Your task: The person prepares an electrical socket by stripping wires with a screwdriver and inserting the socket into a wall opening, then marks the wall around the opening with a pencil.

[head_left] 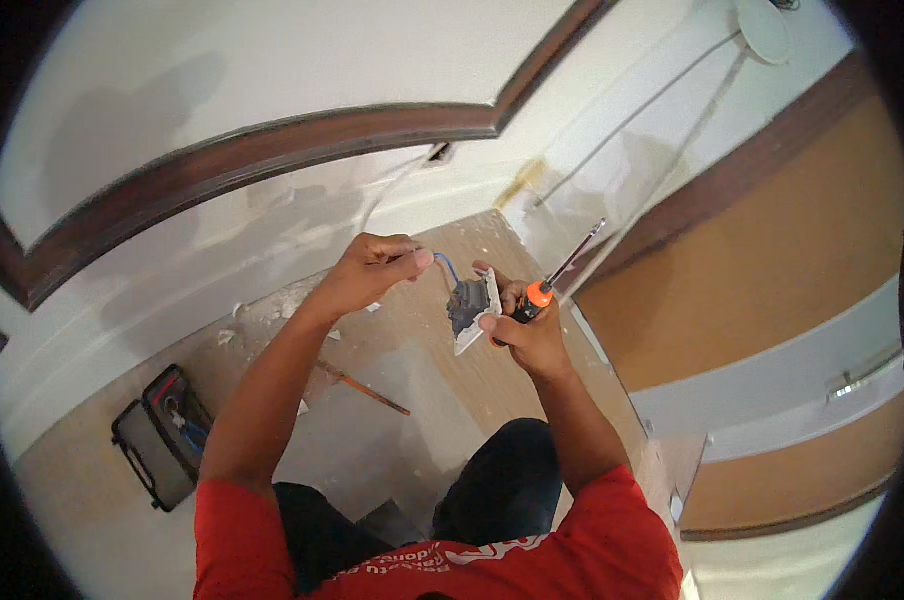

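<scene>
My left hand (367, 275) pinches the end of a short blue wire (448, 266) between thumb and fingers. The wire runs into the grey back of a white-plated electrical wall fitting (469, 305); whether it is a socket or a switch cannot be told. My right hand (535, 340) grips this fitting by its white plate, the grey back turned toward my left hand. A screwdriver (539, 295) with an orange and black handle also rests in my right hand, its shaft pointing up and to the right. Both hands are above the floor, in front of my knees.
An opened black tool case (162, 438) lies at the left. A long orange-brown rod (367, 388) lies on the floor (442, 375), with white debris (272, 305) along the wall. A white cable (390, 188) hangs from a wall opening (440, 154). An orange-brown panel (752, 270) stands at the right.
</scene>
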{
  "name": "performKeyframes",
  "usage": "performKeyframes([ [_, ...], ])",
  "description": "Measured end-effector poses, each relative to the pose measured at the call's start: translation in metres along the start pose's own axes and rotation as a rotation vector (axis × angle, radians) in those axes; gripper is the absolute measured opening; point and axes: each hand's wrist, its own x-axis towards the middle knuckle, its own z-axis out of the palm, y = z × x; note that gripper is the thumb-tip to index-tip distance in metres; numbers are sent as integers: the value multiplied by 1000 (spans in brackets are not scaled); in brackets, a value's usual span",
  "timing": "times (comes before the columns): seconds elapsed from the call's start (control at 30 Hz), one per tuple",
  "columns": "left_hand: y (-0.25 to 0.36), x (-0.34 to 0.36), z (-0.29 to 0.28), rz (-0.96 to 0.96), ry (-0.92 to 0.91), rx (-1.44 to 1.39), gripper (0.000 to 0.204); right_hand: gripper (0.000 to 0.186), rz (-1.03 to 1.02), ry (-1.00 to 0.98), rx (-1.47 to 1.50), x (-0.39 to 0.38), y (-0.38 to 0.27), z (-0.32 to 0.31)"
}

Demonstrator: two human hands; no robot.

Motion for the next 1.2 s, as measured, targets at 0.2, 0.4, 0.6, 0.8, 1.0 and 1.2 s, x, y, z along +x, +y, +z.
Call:
performKeyframes([
  [0.2, 16, -19, 17, -66, 447, 208, 40, 37, 72, 326, 159, 4, 12, -13],
  [0.4, 1, -35, 90, -285, -10, -26, 61, 34, -8, 342, 184, -15, 27, -39],
  [0.6, -21, -20, 134, -101, 157, -29, 52, 31, -56, 305, 266, -21, 23, -58],
  [0.8, -13, -17, 121, 20, 415, 299, 37, 36, -75, 255, 253, -24, 24, -73],
  [1.0, -15, -16, 110, -196, 414, 40, 40, 37, -101, 183, 246, -19, 26, -65],
  [1.2, -8, -30, 91, -257, 469, 27, 43, 21, 50, 229, 636, -1, 63, -72],
])
